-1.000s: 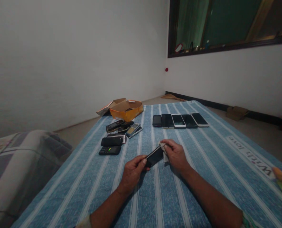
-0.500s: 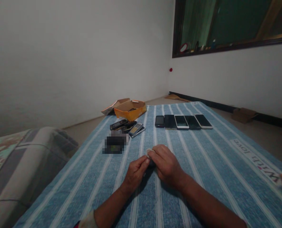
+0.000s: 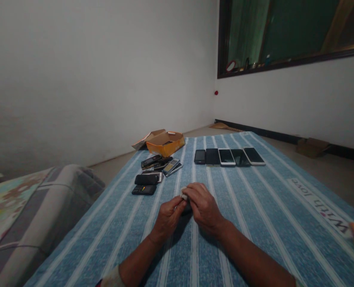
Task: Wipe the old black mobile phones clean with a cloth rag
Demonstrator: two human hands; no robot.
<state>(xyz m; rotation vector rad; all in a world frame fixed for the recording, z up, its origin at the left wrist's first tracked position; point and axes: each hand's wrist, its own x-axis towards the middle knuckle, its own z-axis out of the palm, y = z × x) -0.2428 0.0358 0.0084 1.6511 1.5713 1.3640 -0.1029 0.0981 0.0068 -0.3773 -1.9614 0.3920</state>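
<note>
My left hand [image 3: 168, 217] is closed, its thumb and fingers pinched on a small dark object [image 3: 186, 209], which is mostly hidden between the hands. Its kind cannot be made out. Against it, my right hand [image 3: 205, 207] presses a small crumpled white piece [image 3: 184, 194] that looks like cloth or tissue. Both hands meet just above the blue striped cloth [image 3: 224, 255]. Farther off to the left lie a black phone [image 3: 144, 190], a dark pouch-like item [image 3: 146, 179] and a grey keypad phone [image 3: 171, 165] among several others.
Several phones [image 3: 227, 157] lie side by side in a row beyond my right hand. An orange cardboard box [image 3: 165, 149], lid open, stands at the far left of the cloth. A blanket-covered shape [image 3: 60, 207] rises at the left edge.
My hands have shifted slightly left, still together around the dark object and white piece. The view has tilted a little, so the scene sits slightly lower. The phones have not moved.
</note>
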